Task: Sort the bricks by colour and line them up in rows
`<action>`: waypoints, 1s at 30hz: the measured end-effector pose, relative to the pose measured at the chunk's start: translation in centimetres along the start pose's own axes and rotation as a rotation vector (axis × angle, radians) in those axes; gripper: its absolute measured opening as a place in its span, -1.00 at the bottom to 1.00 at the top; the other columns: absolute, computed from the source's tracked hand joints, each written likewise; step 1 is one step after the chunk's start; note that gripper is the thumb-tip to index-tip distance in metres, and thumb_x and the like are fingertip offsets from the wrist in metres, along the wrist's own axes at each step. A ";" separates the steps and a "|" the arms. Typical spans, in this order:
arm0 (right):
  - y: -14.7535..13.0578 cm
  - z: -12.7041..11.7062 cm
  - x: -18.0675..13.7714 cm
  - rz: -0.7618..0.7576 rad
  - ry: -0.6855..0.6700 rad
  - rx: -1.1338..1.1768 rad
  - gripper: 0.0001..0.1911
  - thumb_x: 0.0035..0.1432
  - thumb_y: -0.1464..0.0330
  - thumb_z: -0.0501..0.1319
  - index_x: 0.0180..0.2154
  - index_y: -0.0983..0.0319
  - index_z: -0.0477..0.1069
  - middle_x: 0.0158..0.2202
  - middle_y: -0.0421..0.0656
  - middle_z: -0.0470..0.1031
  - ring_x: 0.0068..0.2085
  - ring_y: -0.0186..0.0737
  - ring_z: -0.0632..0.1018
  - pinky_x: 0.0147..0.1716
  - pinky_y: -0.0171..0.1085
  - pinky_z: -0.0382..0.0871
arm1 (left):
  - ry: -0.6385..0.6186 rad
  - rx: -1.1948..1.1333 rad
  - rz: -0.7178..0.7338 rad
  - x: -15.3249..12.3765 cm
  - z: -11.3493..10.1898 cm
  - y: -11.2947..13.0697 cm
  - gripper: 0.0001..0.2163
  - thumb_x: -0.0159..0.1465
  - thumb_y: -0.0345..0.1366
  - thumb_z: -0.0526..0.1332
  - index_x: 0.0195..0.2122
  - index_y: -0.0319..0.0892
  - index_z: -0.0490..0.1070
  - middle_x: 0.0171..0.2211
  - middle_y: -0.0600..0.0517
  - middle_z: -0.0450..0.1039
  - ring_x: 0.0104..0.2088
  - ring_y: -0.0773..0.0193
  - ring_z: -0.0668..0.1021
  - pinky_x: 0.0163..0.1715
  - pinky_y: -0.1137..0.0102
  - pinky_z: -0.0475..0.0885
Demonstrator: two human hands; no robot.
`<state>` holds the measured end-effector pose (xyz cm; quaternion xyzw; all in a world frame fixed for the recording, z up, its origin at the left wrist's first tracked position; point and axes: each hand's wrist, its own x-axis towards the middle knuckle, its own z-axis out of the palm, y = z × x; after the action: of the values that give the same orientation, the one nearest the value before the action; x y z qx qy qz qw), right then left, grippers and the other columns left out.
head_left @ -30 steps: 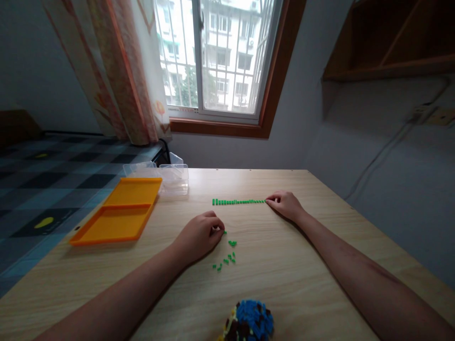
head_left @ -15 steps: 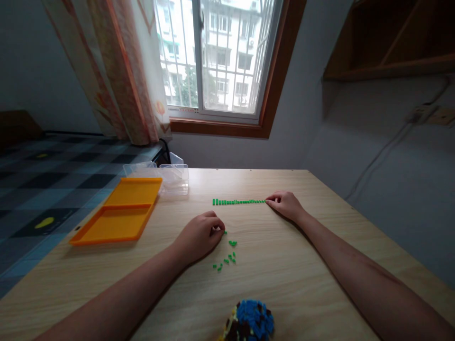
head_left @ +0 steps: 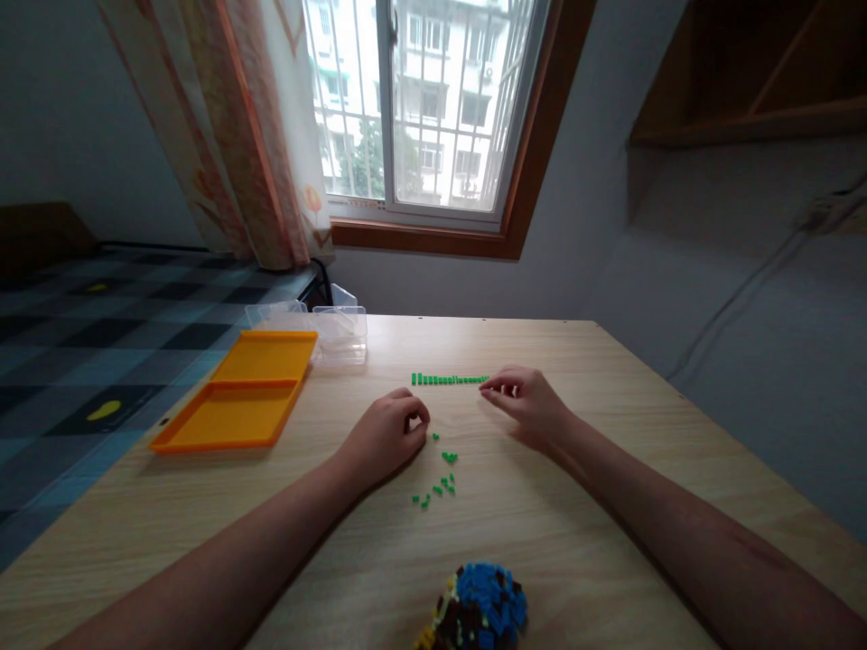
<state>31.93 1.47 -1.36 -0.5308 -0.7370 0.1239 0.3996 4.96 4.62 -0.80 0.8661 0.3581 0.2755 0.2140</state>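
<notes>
My left hand (head_left: 387, 435) rests on the table with its fingers curled and thumb and forefinger pinched together. Whatever the pinch holds, if anything, is too small to make out. Just right of its fingertips lies a small green brick (head_left: 435, 437). Toward me are more loose green bricks (head_left: 449, 458), scattered in small groups. My right hand (head_left: 526, 397) hovers over the right part of a row of green bricks (head_left: 443, 380), hiding that end. Its thumb and forefinger are slightly apart, with nothing visible between them.
A pile of blue, brown and yellow bricks (head_left: 489, 600) sits at the near edge. On the left lies an orange two-part tray (head_left: 230, 420), with clear plastic boxes (head_left: 340, 338) behind it. A bed (head_left: 135, 343) adjoins the wooden table (head_left: 575, 542).
My right hand has come off the row's right end and moved left and toward me, its fingers parting. My left hand has shifted slightly off the nearest loose brick. The view tilted slightly.
</notes>
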 end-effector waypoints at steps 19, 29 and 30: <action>-5.3 5.1 -1.2 -0.099 -0.189 -0.143 -0.91 0.14 0.40 0.34 -0.33 0.13 0.65 -0.33 -0.23 0.58 -0.35 -0.33 0.52 -0.33 -0.34 0.29 | 0.093 -0.079 -0.070 0.7 0.1 -0.8 -0.87 0.11 -0.45 0.20 -0.38 -0.18 0.53 -0.45 0.06 0.40 -0.43 0.31 0.43 -0.36 0.41 0.34; 4.9 -3.9 0.5 0.053 0.120 -0.265 -0.81 0.19 0.28 0.27 -0.31 0.22 0.64 -0.36 -0.11 0.57 -0.43 -0.29 0.44 -0.41 -0.30 0.29 | 0.071 -0.096 -0.052 0.7 -0.2 -1.1 -0.87 0.12 -0.38 0.18 -0.34 -0.18 0.51 -0.46 0.08 0.42 -0.43 0.29 0.44 -0.36 0.39 0.35; 5.9 -4.3 0.4 0.082 0.124 -0.282 -0.80 0.18 0.28 0.27 -0.31 0.22 0.64 -0.35 -0.11 0.58 -0.43 -0.28 0.45 -0.40 -0.30 0.30 | 0.068 -0.097 -0.055 0.7 -0.1 -1.1 -0.86 0.12 -0.38 0.18 -0.33 -0.18 0.51 -0.47 0.08 0.41 -0.43 0.29 0.45 -0.36 0.39 0.35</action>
<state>39.02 3.18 -1.94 -0.6179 -0.6988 0.0024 0.3603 4.70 5.86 -1.11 0.8347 0.3749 0.3159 0.2509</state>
